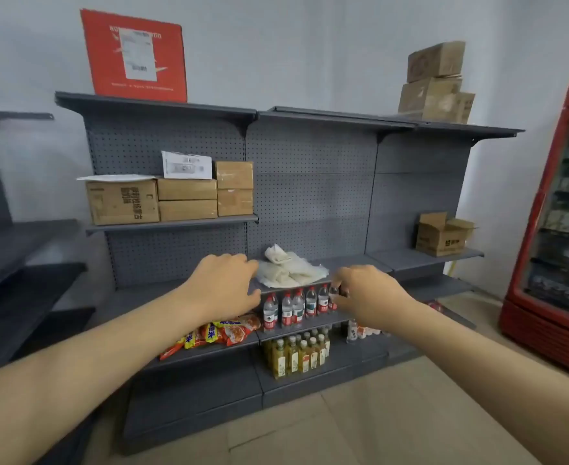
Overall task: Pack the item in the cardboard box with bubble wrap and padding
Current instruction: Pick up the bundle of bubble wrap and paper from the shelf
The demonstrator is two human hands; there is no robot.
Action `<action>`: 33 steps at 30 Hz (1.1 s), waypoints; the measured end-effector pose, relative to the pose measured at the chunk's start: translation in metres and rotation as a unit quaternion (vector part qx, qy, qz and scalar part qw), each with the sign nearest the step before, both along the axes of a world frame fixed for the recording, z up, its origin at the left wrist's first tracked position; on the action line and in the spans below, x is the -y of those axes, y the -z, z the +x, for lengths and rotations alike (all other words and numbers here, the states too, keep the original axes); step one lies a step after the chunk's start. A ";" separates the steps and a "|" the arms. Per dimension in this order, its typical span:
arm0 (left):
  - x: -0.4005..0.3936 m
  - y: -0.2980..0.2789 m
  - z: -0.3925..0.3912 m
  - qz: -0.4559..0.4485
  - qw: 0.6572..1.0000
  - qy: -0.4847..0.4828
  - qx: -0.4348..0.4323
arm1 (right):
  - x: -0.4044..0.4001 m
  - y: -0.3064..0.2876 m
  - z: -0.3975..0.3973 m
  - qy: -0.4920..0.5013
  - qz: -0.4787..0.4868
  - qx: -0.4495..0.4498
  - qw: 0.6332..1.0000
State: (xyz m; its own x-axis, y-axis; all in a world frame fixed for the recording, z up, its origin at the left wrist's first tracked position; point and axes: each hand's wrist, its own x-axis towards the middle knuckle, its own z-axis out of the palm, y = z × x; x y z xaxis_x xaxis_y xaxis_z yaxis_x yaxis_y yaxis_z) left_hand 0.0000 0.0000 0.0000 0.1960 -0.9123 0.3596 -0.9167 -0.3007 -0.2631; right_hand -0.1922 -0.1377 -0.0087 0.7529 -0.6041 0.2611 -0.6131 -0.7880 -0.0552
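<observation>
While both bare arms extend toward the grey pegboard shelving unit (310, 196), the pile of bubble wrap (291, 268) serves as the reference point: it lies crumpled on the unit's middle shelf, at the centre of the view. The left hand (224, 286) is just left of the pile, palm down, fingers curled loosely and together, the fingertips at or touching the pile's left edge; actual contact cannot be confirmed. The right hand (365, 293) is just right of and slightly below the pile, fingers bent and close together, gripping nothing visible; its fingertips sit in front of the shelf edge.

Directly below the pile stands a row of red-capped water bottles (296, 307). Below and left of the pile lie orange snack packets (222, 333). Further below the pile stand yellow drink bottles (296, 355).

Well right of the pile, on a shelf at about the same level, sits an open cardboard box (442, 234) with its flaps raised. Above and left of the pile, closed cardboard boxes (172, 198) are stacked on a higher shelf. Far right of the pile stands a red drinks cooler (558, 213)
</observation>
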 end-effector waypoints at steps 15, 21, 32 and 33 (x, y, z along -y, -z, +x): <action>0.239 0.036 0.108 0.021 0.999 -0.010 -0.038 | 0.244 0.027 0.105 0.006 0.022 -0.029 0.999; 0.326 0.063 0.172 0.042 0.998 -0.026 -0.045 | 0.341 0.058 0.164 -0.002 0.028 -0.045 0.999; 0.503 0.109 0.292 0.085 0.991 -0.019 -0.103 | 0.507 0.104 0.292 -0.007 0.085 -0.087 0.993; 0.519 0.114 0.300 0.089 0.990 -0.018 -0.108 | 0.523 0.108 0.299 -0.006 0.094 -0.086 0.992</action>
State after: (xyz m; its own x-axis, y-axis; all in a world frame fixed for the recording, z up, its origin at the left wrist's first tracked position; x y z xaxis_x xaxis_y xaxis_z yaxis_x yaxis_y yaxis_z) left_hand 0.2999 -0.5188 -0.1140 0.2849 -0.9482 0.1402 -0.9469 -0.3012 -0.1129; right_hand 0.1071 -0.6609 -0.1170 0.7834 -0.6214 0.0112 -0.6176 -0.7804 -0.0978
